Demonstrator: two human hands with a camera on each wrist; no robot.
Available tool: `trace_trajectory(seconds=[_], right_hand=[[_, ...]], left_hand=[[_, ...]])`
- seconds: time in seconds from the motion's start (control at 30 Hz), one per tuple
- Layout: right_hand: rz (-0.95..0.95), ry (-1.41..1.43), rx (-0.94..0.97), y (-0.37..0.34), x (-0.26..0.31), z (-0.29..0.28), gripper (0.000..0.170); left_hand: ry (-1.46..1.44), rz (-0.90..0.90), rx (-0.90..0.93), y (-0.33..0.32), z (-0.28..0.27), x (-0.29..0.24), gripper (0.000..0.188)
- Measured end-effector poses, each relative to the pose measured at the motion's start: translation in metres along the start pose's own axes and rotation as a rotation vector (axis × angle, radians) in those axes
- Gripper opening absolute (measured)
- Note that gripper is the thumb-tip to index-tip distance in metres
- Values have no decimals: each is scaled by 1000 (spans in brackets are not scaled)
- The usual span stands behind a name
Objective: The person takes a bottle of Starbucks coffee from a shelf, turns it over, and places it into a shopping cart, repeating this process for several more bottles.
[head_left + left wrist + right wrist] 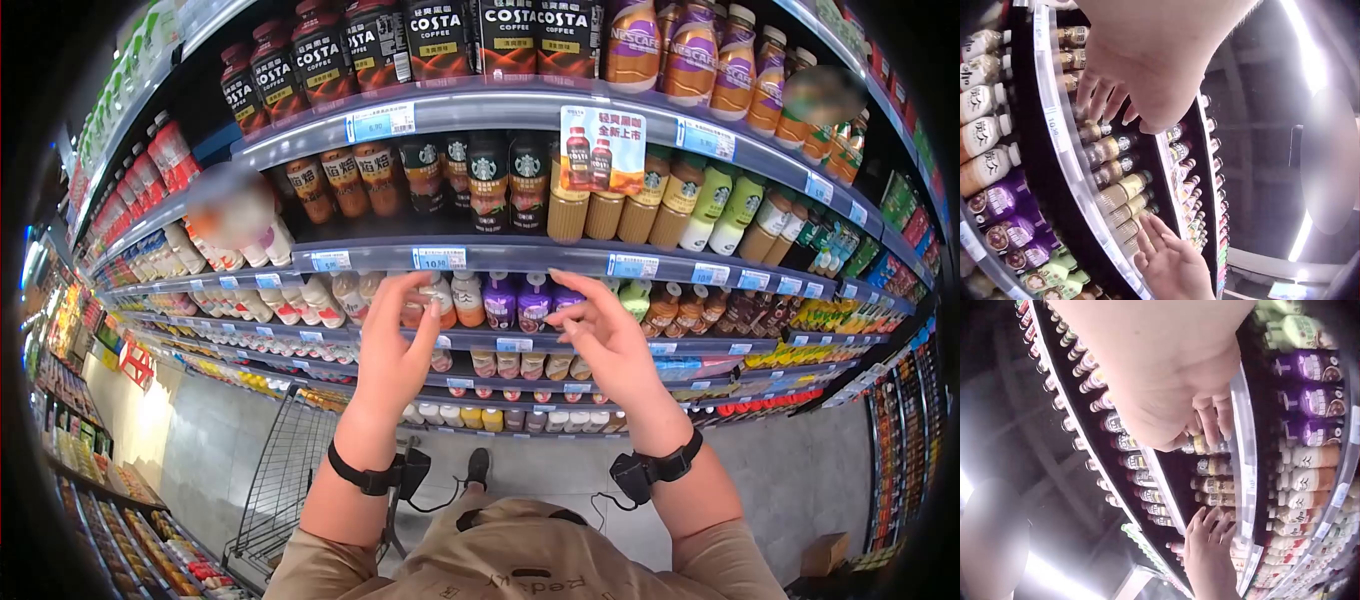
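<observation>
Left hand [398,335], right hand [608,338] raised, apart, loosely open.

Purple bottles [500,303]: open air in front; price rail [520,257] above.
Promo card [603,150]: partly blocks tan bottles [567,215].
Cart [285,480]: obstructs floor left.

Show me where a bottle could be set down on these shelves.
Free: the bare strip of shelf in front of the brown bottles, left of the two tall black bottles. Crowded: the big coffee bottles above and the purple bottles below.

Dark shelves [500,250] hold Costa Coffee bottles [437,40], Nescafé bottles [690,60], Starbucks bottles [488,185] and purple-wrapped bottles [533,302] in rows.
</observation>
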State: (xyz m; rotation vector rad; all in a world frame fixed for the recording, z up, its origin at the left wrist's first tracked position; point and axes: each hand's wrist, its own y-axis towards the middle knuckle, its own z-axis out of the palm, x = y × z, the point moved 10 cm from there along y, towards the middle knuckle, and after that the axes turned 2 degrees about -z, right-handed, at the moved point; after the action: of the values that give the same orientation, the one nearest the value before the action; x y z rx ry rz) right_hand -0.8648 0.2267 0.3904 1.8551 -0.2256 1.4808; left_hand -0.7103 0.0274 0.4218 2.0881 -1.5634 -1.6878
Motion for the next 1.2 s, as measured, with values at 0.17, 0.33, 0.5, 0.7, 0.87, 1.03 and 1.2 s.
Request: trace_trajectory(seconds=[0.17,0.33,0.5,0.7,0.87,1.03,1.2], right_hand=[[-68,-27,25,58,14,20,64],[-122,-35,-12,110,21,24,70],[-161,-59,-44,134,18,26,74],[-171,-2,-69,142,15,23,72],[-53,19,-74,153,5,26,72],[-92,-62,-57,154,4,23,67],[-198,-33,-53,144,12,21,70]], left_hand=[[-50,136,-2,62,11,-11,33],[-114,185,24,120,25,-3,37],[-85,289,14,157,37,4,39],[-146,263,3,183,44,20,28],[-192,310,10,189,52,21,26],[-181,348,73,190,61,20,34],[-216,358,107,179,62,24,51]])
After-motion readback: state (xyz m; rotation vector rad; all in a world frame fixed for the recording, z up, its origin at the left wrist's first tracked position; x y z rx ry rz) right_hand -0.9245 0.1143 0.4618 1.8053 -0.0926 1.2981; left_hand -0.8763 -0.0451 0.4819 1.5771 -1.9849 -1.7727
